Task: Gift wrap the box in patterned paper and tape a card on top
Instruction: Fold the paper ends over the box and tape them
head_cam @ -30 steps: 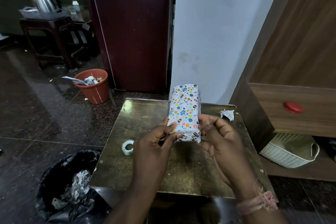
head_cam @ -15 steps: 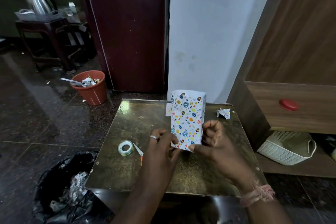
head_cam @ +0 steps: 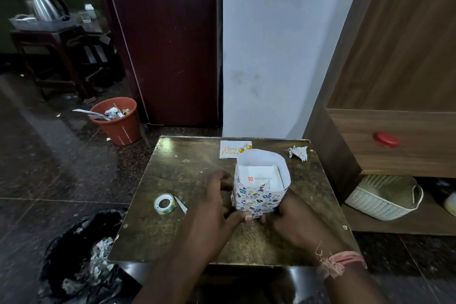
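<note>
The box [head_cam: 260,177], wrapped around its sides in white paper with coloured ornaments [head_cam: 256,198], stands upright on the small brown table [head_cam: 187,173]. Its top end is open, with the paper rising past the white box end. My left hand [head_cam: 217,207] grips its lower left side, thumb at the bottom front edge. My right hand [head_cam: 293,222] holds the lower right side. A white "Happy Birthday" card [head_cam: 230,149] lies flat behind the box. A roll of clear tape [head_cam: 164,203] lies left of my left hand.
A scissor blade tip [head_cam: 181,205] shows beside the tape. A crumpled paper scrap [head_cam: 298,152] lies at the table's far right. A black rubbish bag [head_cam: 81,254] sits left below the table, an orange bin [head_cam: 118,122] beyond, and a white basket [head_cam: 380,201] under the wooden cabinet at right.
The box was lying tilted in both hands with its near end being folded; it has been stood upright on the table, open end up. The card came into view behind it.
</note>
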### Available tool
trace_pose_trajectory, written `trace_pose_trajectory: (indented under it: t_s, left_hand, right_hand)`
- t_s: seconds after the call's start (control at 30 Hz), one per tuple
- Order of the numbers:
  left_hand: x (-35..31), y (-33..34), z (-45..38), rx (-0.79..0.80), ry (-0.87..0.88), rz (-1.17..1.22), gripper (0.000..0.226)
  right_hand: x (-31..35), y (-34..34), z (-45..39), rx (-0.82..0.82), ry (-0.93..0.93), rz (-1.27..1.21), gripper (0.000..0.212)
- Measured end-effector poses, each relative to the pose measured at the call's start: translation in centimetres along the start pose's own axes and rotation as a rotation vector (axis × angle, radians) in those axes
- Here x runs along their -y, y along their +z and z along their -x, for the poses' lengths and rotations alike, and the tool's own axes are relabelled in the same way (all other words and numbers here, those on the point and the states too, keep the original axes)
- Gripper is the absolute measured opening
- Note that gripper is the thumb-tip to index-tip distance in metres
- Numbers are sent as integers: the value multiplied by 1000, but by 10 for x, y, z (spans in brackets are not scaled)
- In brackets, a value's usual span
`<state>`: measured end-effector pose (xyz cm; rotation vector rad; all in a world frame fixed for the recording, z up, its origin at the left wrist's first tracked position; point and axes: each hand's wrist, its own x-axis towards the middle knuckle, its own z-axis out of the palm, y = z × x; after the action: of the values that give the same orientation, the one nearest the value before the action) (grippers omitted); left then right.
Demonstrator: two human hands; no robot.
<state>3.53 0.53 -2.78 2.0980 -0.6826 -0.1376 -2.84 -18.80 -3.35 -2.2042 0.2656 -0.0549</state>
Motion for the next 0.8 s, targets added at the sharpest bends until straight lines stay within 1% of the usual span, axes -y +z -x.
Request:
trace_pose_trajectory:
  t_s: [0.03,0.07,0.1,0.2,0.3,0.4,0.47,0.5,0.53,0.6,0.67,0.7,0.73,0.8]
  left_hand:
    - [-1,-1,0,7,27,-11,87]
    - [-2,-3,0,12,57,-35,92]
    - [-5,-3,0,13,82,-37,91]
    - [-14,-4,1,10,118,67,76]
    - [-19,-2,0,29,136,208,79]
    - [-21,3,0,39,144,186,74]
    - [-20,6,0,23,155,155,73]
    - [-19,6,0,18,153,148,73]
    - [-18,6,-1,16,150,144,75]
    - [-16,6,-2,14,155,141,74]
    - [-17,5,-2,10,162,138,73]
    - [-17,4,-2,6,167,137,74]
    - [-16,4,-2,4,173,137,74]
    - [-16,4,0,4,181,145,76]
  right_hand:
    - [0,1,0,1,0,11,67]
    - [3,1,0,-8,-5,21,67]
    - [4,2,0,-20,-10,30,67]
    - [7,5,1,-39,-7,-4,72]
    - [8,7,2,-34,-41,89,81]
    - [9,7,1,-12,-76,134,75]
    - [6,7,2,27,-62,217,71]
    - [8,6,4,58,-56,184,69]
    - [8,3,6,77,-52,78,68]
    - [16,-6,10,89,-62,-184,77]
    - [27,-17,14,24,-102,-408,86]
    - [32,-22,16,-28,-118,-490,84]
    - [36,-25,18,-92,-132,-555,78]
    - [39,-25,22,-191,-170,-584,63]
